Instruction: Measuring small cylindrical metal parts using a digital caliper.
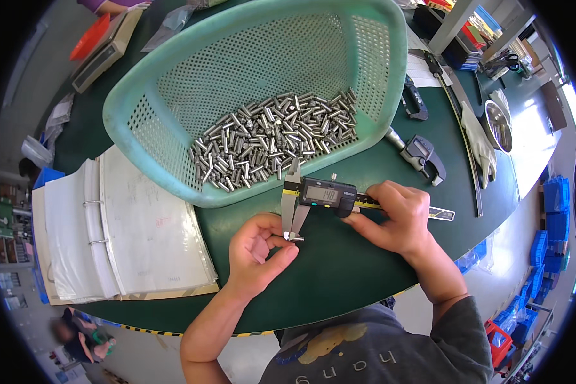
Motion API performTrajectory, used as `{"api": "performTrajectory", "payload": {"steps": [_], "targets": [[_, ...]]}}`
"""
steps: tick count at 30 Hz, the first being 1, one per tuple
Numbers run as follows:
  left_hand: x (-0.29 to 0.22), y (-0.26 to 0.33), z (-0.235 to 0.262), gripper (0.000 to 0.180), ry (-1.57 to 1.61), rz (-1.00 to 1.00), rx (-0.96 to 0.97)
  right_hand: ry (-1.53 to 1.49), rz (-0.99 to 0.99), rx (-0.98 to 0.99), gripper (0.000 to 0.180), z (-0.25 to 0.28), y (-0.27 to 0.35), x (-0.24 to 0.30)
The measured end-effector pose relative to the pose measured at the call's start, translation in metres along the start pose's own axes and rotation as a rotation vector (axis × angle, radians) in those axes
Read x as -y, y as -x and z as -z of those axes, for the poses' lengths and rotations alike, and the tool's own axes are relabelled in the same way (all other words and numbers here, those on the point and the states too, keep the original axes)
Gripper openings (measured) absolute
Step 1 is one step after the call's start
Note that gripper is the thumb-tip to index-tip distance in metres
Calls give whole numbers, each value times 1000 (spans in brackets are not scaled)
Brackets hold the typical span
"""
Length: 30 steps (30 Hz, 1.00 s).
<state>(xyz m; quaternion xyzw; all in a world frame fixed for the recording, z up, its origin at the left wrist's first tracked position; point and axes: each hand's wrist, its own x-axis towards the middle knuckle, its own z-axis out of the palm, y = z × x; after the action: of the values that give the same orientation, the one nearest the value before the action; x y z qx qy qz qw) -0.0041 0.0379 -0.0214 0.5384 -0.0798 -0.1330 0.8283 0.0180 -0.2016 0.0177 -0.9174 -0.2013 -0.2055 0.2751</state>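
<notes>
My right hand is closed around the beam of a digital caliper, its thumb beneath the display housing. The caliper's jaws point toward me, and a small shiny metal pin sits at their tips. My left hand pinches that pin, with the thumb and curled fingers close beside the jaws. Just beyond both hands, a green perforated plastic basket holds a heap of similar short metal pins. Part of the held pin is hidden by the fingers and jaws.
An open ring binder with plastic sleeves lies at the left. To the right are a digital micrometer, a long caliper, pale gloves and a metal bowl. A scale stands at the far left; a person's purple sleeve shows behind it.
</notes>
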Motion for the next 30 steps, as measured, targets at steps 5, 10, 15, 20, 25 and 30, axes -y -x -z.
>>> {"api": "performTrajectory", "payload": {"steps": [5, 10, 15, 20, 25, 30], "targets": [[0, 1, -3, 24, 68, 49, 31, -25, -18, -27, 35, -4, 1, 0], [-7, -2, -4, 14, 117, 141, 37, -41, -40, 71, 28, -1, 3, 2], [-21, -12, 3, 8, 280, 208, -234, -90, -110, -5, 27, 4, 1, -4], [-28, -27, 3, 16, -736, -97, -428, -134, -168, -41, 26, 4, 1, -3], [-29, -47, -1, 15, -1441, -254, -513, -154, -179, -34, 27, 3, 2, -4], [-21, -55, 6, 11, -1477, -417, -535, -160, -154, -47, 28, 6, 2, -3]]}}
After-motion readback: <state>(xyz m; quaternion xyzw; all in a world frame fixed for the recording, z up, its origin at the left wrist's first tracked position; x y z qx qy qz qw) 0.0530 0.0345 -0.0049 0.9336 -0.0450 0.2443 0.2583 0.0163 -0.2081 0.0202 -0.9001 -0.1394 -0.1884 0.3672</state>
